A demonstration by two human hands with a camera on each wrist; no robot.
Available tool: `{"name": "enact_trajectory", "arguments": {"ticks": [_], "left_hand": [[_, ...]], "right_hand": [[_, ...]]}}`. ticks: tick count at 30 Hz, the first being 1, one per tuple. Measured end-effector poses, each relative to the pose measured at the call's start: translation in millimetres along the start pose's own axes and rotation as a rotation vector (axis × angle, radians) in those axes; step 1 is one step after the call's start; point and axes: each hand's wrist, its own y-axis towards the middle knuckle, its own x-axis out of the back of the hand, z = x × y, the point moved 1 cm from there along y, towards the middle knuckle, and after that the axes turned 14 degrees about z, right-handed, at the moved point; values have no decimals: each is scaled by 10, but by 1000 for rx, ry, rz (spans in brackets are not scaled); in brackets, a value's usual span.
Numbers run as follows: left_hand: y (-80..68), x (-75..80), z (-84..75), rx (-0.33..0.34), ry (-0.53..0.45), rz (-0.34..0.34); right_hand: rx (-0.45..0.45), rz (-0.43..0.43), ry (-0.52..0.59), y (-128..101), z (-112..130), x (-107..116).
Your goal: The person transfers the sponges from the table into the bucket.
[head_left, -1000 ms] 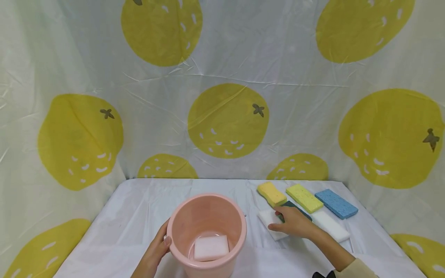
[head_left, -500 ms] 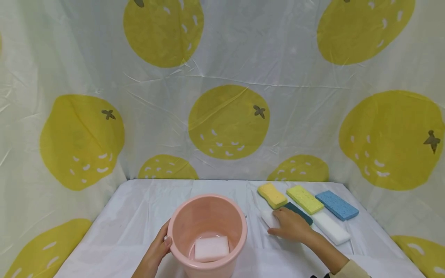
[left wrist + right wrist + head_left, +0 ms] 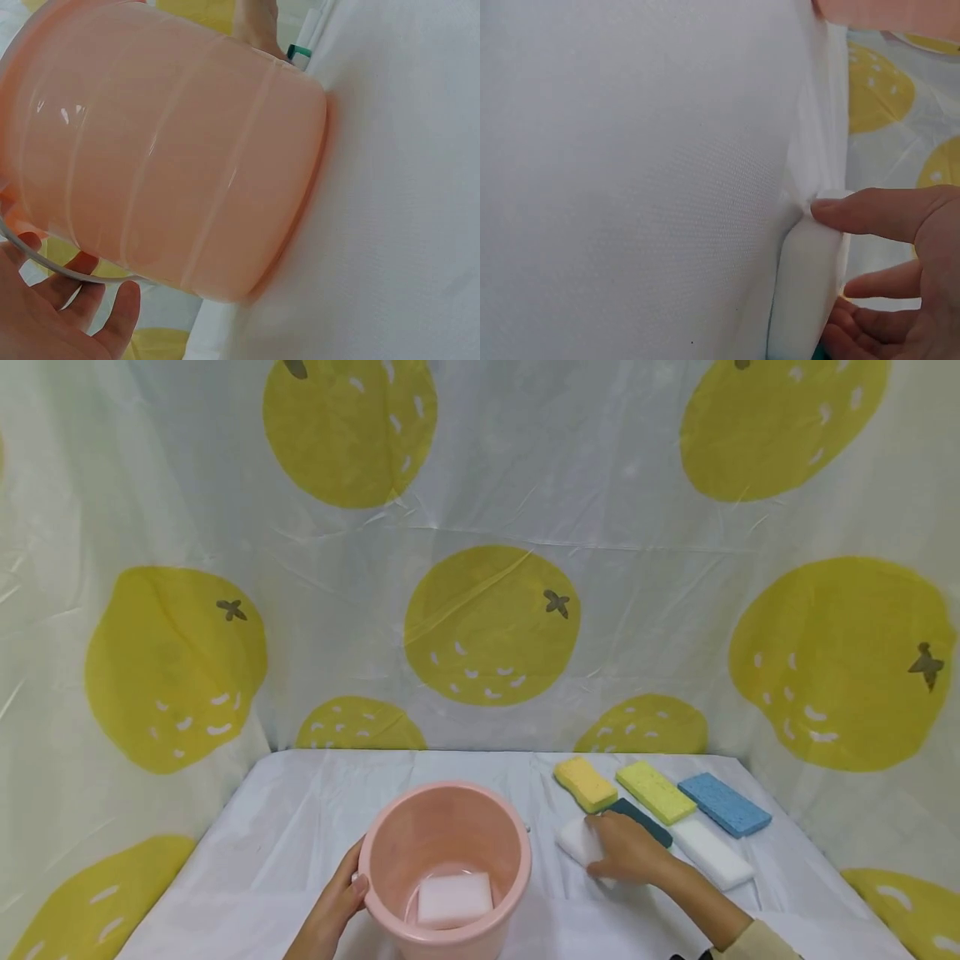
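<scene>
Gripped white sponge [image 3: 577, 841] shifted | dark-green pad [image 3: 647, 826], yellow sponge [image 3: 585, 785] near right hand [image 3: 628, 849]

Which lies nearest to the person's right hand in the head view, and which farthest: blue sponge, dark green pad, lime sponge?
1. Dark green pad: just beyond the right hand, partly hidden by it.
2. Lime sponge: farther back, behind the pad.
3. Blue sponge: off to the right, past the lime one.
</scene>
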Motion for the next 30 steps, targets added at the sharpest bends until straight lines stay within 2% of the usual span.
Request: {"name": "enact_trajectory", "arguments": {"ticks": [4,8,15,23,30], "left_hand": [[-5,-12,25,-12,-6,-59],[8,-17,33,-21,0,-55],[25,-15,80,-15,-17,-89],[26,-13,79,-44,-16,-60],[28,-27,50,-28,-15,-64]], "right_hand": [[23,2,50,17,-14,-7],[34,1,100,-6,-12,33],[63,5,149,-13,-29,117],[167,17,174,-31,-37,254],[137,21,198,-37,-10,407]]}}
